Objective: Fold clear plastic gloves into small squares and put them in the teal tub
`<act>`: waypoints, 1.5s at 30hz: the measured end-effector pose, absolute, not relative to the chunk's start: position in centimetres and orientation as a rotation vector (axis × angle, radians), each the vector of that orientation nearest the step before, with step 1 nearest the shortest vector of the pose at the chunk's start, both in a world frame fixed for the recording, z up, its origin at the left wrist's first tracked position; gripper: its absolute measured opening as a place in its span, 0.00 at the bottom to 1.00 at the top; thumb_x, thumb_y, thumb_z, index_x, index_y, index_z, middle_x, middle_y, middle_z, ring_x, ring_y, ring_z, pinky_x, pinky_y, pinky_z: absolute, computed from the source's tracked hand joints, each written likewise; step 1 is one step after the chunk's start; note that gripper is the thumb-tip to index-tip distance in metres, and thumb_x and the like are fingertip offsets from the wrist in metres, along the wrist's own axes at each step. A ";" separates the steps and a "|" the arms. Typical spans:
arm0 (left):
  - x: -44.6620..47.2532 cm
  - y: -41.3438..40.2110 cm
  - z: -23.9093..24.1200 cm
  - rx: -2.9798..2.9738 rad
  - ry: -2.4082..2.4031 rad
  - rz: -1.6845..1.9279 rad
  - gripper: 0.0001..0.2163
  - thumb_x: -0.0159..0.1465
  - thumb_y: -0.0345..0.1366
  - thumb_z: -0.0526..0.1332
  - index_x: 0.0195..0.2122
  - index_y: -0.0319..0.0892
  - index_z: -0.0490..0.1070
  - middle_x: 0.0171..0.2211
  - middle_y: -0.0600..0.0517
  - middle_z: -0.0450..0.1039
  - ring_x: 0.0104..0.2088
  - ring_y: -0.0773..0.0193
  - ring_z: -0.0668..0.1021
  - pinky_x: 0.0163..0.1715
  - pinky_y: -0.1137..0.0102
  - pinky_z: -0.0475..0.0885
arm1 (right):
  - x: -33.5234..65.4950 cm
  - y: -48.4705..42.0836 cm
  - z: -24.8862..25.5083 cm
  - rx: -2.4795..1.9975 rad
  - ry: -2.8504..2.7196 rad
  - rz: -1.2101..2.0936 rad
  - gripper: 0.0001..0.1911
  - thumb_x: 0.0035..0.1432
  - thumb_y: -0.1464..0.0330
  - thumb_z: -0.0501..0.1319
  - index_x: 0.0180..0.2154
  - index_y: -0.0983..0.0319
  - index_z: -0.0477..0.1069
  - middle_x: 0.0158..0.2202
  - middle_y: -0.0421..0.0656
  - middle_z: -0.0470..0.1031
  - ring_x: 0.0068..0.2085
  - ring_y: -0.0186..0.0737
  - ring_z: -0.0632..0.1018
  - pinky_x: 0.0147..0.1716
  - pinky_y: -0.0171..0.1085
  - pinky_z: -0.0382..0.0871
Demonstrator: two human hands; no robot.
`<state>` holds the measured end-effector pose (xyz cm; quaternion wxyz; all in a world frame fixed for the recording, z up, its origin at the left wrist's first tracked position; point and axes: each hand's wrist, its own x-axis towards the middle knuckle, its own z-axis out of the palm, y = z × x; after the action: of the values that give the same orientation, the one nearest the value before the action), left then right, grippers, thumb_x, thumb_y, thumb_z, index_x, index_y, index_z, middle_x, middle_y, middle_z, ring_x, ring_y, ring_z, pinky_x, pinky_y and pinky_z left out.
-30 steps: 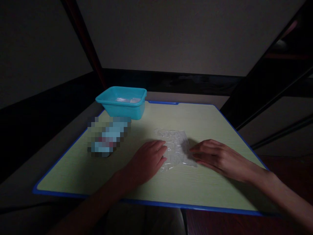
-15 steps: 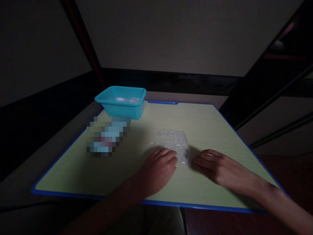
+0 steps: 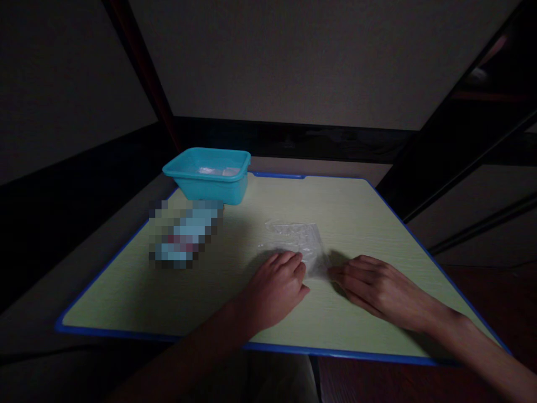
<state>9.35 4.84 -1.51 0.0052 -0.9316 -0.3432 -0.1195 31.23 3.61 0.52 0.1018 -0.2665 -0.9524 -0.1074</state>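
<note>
A clear, crinkled plastic bag [image 3: 293, 232] lies flat near the middle of the table. My left hand [image 3: 277, 288] rests over its near left part, fingers curled and pressed down on the plastic, hiding that part. At the bag's near right corner is my right hand [image 3: 371, 288], its fingers drawn together in a pinch on the edge of the film. The fingertips of the right hand are partly in shadow.
A turquoise plastic basin [image 3: 210, 187] stands at the table's back left, with pale, shiny pieces inside. In front of it lies a light-blue, pixelated item [image 3: 191, 232]. The pale table [image 3: 335, 201] has a blue rim, and a wall rises behind it.
My right hand's fingertips have closed in on the bag's near right corner, which is now drawn slightly toward them. My left hand has shifted slightly, its thumb reaching further right.
</note>
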 end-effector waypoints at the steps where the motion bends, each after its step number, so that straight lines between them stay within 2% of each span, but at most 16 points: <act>1: 9.3 4.8 -1.4 -2.926 -1.081 -0.381 0.14 0.61 0.40 0.60 0.42 0.35 0.70 0.47 0.44 0.72 0.48 0.56 0.72 0.46 0.63 0.68 | 31.3 3.7 0.6 -0.833 -2.784 -0.218 0.15 0.64 0.73 0.46 0.36 0.65 0.70 0.30 0.46 0.76 0.30 0.39 0.75 0.30 0.39 0.71; 5: 9.5 4.9 -1.3 -2.920 -1.084 -0.399 0.19 0.58 0.45 0.61 0.42 0.33 0.69 0.45 0.43 0.73 0.46 0.55 0.73 0.45 0.62 0.69 | 31.3 3.9 0.6 -0.969 -2.652 0.138 0.15 0.65 0.70 0.44 0.40 0.65 0.68 0.29 0.46 0.75 0.29 0.37 0.76 0.28 0.37 0.72; 10: 10.0 5.2 -2.2 -2.812 -1.043 -0.402 0.09 0.61 0.35 0.59 0.38 0.35 0.70 0.40 0.46 0.75 0.41 0.59 0.75 0.40 0.64 0.69 | 31.7 3.9 -0.2 -1.042 -2.555 0.313 0.13 0.65 0.68 0.45 0.39 0.62 0.67 0.33 0.46 0.76 0.30 0.37 0.77 0.28 0.36 0.73; 15: 10.3 5.5 -3.0 -2.701 -0.960 -0.384 0.06 0.59 0.25 0.57 0.36 0.35 0.71 0.37 0.47 0.76 0.37 0.60 0.76 0.36 0.67 0.70 | 32.1 4.8 -1.3 -0.922 -2.589 0.135 0.13 0.63 0.70 0.48 0.46 0.63 0.66 0.38 0.48 0.76 0.39 0.39 0.77 0.39 0.38 0.74; 19: 10.4 5.6 -3.0 -2.712 -0.969 -0.382 0.05 0.60 0.25 0.57 0.35 0.35 0.72 0.36 0.47 0.76 0.36 0.61 0.76 0.34 0.68 0.70 | 31.8 6.2 -1.8 -0.787 -2.626 -0.162 0.14 0.64 0.70 0.48 0.42 0.64 0.70 0.36 0.49 0.77 0.35 0.41 0.76 0.33 0.41 0.74; 22: 10.4 5.7 -2.9 -2.746 -0.999 -0.402 0.05 0.60 0.26 0.57 0.34 0.36 0.72 0.36 0.47 0.76 0.37 0.61 0.76 0.36 0.66 0.71 | 31.5 7.0 -2.0 -0.754 -2.647 -0.278 0.16 0.64 0.69 0.48 0.42 0.66 0.72 0.40 0.51 0.77 0.41 0.44 0.76 0.36 0.44 0.73; 24: 10.3 5.7 -2.7 -2.790 -1.033 -0.433 0.05 0.60 0.26 0.57 0.34 0.36 0.72 0.37 0.47 0.76 0.40 0.60 0.76 0.40 0.65 0.71 | 31.3 7.3 -2.2 -0.730 -2.666 -0.263 0.16 0.64 0.70 0.47 0.44 0.66 0.72 0.43 0.51 0.76 0.46 0.44 0.75 0.40 0.45 0.73; 27: 9.8 5.8 -2.4 -2.892 -1.114 -0.514 0.05 0.60 0.27 0.58 0.35 0.38 0.72 0.40 0.48 0.76 0.43 0.60 0.75 0.45 0.64 0.70 | 31.4 7.6 -2.5 -0.717 -2.695 -0.168 0.17 0.64 0.72 0.46 0.46 0.66 0.71 0.46 0.50 0.76 0.47 0.41 0.75 0.43 0.43 0.72; 31: 8.2 5.9 -1.9 -2.970 -1.281 -0.643 0.10 0.57 0.28 0.59 0.41 0.38 0.71 0.43 0.46 0.75 0.43 0.59 0.76 0.45 0.62 0.71 | 31.7 7.8 -2.6 -0.723 -2.698 -0.037 0.17 0.64 0.72 0.46 0.47 0.67 0.70 0.47 0.51 0.75 0.48 0.41 0.75 0.46 0.44 0.72; 39: 4.0 6.5 -1.1 -2.972 -1.643 -0.589 0.17 0.56 0.34 0.61 0.47 0.38 0.69 0.45 0.45 0.74 0.45 0.57 0.75 0.47 0.63 0.69 | 31.4 8.5 -1.5 -0.866 -2.664 0.231 0.15 0.62 0.72 0.48 0.44 0.66 0.71 0.42 0.49 0.77 0.43 0.40 0.77 0.43 0.41 0.70; 42: 3.5 7.0 -0.9 -2.995 -1.737 -0.596 0.18 0.54 0.34 0.63 0.46 0.39 0.69 0.46 0.45 0.73 0.46 0.56 0.75 0.48 0.61 0.68 | 31.0 8.9 -0.6 -0.938 -2.619 0.367 0.16 0.62 0.70 0.47 0.41 0.65 0.72 0.37 0.47 0.77 0.39 0.38 0.77 0.38 0.38 0.69; 45: 3.4 7.7 -0.5 -3.061 -1.826 -0.691 0.18 0.51 0.32 0.64 0.45 0.39 0.69 0.44 0.47 0.75 0.45 0.57 0.75 0.47 0.62 0.67 | 30.6 9.7 0.4 -1.063 -2.526 0.592 0.16 0.61 0.67 0.47 0.34 0.65 0.72 0.29 0.44 0.74 0.28 0.34 0.73 0.28 0.35 0.66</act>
<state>3.38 7.71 -0.52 -0.2419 -0.8181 -0.4881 -0.1846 30.62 9.65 0.37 0.1682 -0.3736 -0.8881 0.2082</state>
